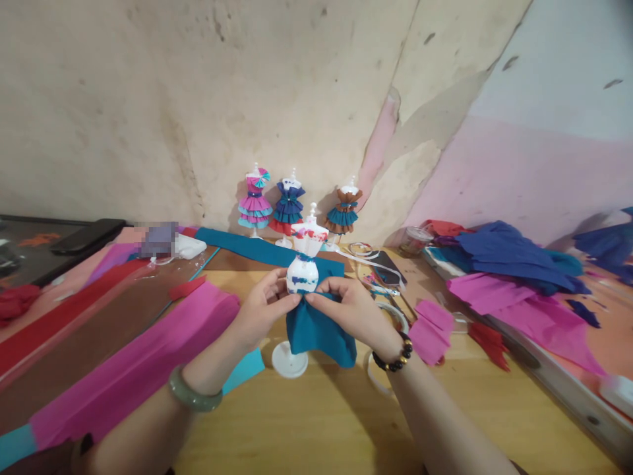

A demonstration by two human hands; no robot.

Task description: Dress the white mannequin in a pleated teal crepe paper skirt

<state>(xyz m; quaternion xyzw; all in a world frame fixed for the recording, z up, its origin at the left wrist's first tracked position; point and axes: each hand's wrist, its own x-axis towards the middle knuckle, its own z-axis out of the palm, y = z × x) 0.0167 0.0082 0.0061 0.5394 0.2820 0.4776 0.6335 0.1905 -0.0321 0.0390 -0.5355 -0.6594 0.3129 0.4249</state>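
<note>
A small white mannequin (302, 272) stands in the middle, tilted slightly, with red and teal patches on its body and a round white base (290, 360). Teal crepe paper (319, 333) hangs from its lower hip. My left hand (270, 303) pinches the paper's top edge against the mannequin's left side, thumb in front. From the right, my right hand (346, 307) holds the same edge between thumb and fingers. Both thumb tips nearly meet at the front of the hip. The fingertips behind the mannequin are partly hidden.
Three dressed mannequins (288, 201) stand by the wall. Pink paper (148, 356) and red and brown strips lie left. Tape rolls (395, 316), a phone (386, 266) and pink scraps (431, 331) are right. Blue paper (519, 254) is piled farther right, beyond a metal edge.
</note>
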